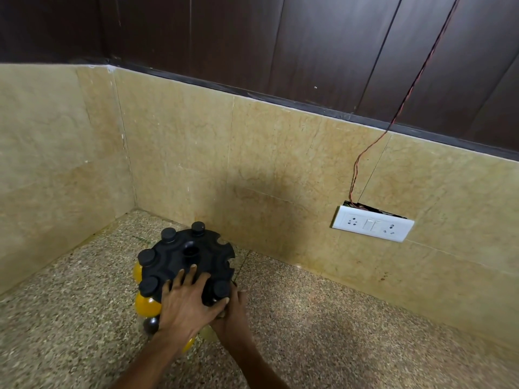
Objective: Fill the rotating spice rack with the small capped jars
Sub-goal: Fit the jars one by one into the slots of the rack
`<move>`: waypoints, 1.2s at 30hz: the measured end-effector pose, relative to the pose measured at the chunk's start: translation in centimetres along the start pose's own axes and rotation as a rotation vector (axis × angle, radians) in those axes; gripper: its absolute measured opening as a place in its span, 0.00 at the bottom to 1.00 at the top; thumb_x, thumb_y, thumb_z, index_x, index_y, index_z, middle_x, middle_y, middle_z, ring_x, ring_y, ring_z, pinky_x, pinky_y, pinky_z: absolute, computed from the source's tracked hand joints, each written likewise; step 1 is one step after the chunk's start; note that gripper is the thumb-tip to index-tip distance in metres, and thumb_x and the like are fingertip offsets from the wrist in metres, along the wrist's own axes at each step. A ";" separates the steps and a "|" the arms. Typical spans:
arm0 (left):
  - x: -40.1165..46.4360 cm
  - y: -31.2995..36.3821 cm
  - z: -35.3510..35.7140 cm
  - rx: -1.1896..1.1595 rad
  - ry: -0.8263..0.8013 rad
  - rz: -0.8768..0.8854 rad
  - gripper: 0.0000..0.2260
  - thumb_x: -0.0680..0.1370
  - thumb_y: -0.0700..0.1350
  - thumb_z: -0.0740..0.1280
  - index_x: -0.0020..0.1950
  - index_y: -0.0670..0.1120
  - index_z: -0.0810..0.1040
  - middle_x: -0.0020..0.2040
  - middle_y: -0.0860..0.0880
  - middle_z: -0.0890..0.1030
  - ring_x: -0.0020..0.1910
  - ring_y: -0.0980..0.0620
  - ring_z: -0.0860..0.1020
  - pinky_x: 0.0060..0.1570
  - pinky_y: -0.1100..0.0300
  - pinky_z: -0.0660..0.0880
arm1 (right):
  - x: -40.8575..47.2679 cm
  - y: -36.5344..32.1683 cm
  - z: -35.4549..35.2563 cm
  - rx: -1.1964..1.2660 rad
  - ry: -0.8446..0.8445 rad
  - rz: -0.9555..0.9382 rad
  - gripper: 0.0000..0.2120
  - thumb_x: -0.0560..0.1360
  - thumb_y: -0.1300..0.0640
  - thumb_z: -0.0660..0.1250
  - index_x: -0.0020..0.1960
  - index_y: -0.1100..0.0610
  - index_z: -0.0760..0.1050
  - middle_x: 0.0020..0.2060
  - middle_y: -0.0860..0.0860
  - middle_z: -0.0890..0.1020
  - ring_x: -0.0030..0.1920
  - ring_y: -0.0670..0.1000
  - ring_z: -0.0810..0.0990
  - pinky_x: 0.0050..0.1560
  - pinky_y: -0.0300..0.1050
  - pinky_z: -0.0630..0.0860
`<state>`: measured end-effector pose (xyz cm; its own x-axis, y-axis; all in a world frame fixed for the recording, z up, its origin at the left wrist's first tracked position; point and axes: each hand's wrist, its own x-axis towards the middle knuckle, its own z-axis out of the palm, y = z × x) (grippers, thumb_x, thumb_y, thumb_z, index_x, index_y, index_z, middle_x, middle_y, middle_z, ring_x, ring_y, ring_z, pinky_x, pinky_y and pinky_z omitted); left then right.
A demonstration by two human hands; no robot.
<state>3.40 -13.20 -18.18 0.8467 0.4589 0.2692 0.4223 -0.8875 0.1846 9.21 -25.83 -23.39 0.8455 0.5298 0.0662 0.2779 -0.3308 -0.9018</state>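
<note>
**A:** From the head view, where do we stand?

**B:** We have the round black plastic spice rack (187, 261) on the speckled stone counter (323, 318), tucked near the corner of the beige marble wall (196, 153). Our left hand (186, 300) lies flat on its top disc, fingers spread and pressing down. Our right hand (234, 310) sits at the rack's near right edge, fingers curled round the black-capped jar (221, 289) there — the grip itself is partly hidden beneath the left hand.

**A:** And the other jars?

**B:** Four more black caps stand up through the left and far notches, one at the near left (148, 285), with yellow jar bodies (146, 304) showing under the rim. The notches on the far right (224, 244) look empty.

**A:** So how do we seat this one well?

**B:** We judge the jar is going into its notch. We should keep the left palm firm so the rack cannot spin, slide the jar's neck fully in until the cap rests above the disc, then let go gently — and turn the rack to bring an empty notch toward us.
</note>
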 end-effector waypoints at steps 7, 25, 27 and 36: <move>0.1 -0.3 0.1 0.003 0.027 0.004 0.32 0.69 0.75 0.60 0.61 0.54 0.80 0.67 0.45 0.78 0.66 0.39 0.76 0.58 0.40 0.73 | -0.1 0.2 -0.6 0.076 0.002 0.018 0.37 0.72 0.48 0.78 0.77 0.49 0.66 0.65 0.52 0.69 0.52 0.30 0.76 0.49 0.23 0.74; -0.4 -0.4 -0.4 0.003 -0.001 0.034 0.35 0.68 0.76 0.61 0.64 0.53 0.77 0.70 0.44 0.76 0.67 0.38 0.75 0.58 0.40 0.72 | -0.6 -0.5 -0.9 0.044 0.025 0.027 0.36 0.71 0.48 0.79 0.74 0.46 0.67 0.66 0.48 0.71 0.62 0.44 0.76 0.50 0.26 0.75; -0.5 -0.5 -0.3 0.010 0.002 0.035 0.36 0.68 0.77 0.60 0.65 0.53 0.77 0.70 0.44 0.76 0.68 0.38 0.74 0.59 0.40 0.72 | -0.7 -0.3 -1.0 0.047 0.023 0.033 0.35 0.70 0.49 0.80 0.72 0.45 0.68 0.65 0.48 0.72 0.60 0.40 0.76 0.50 0.26 0.76; -0.5 -0.4 -0.2 -0.003 0.019 0.016 0.36 0.69 0.77 0.59 0.64 0.53 0.77 0.70 0.45 0.77 0.67 0.38 0.74 0.59 0.40 0.72 | 0.0 -0.3 -1.5 0.065 -0.028 -0.011 0.36 0.68 0.48 0.80 0.73 0.42 0.70 0.63 0.45 0.73 0.62 0.43 0.77 0.58 0.41 0.81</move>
<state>2.76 -13.03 -18.17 0.8472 0.4450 0.2901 0.4072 -0.8948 0.1833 9.83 -26.93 -22.51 0.8292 0.5551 0.0655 0.2563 -0.2735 -0.9271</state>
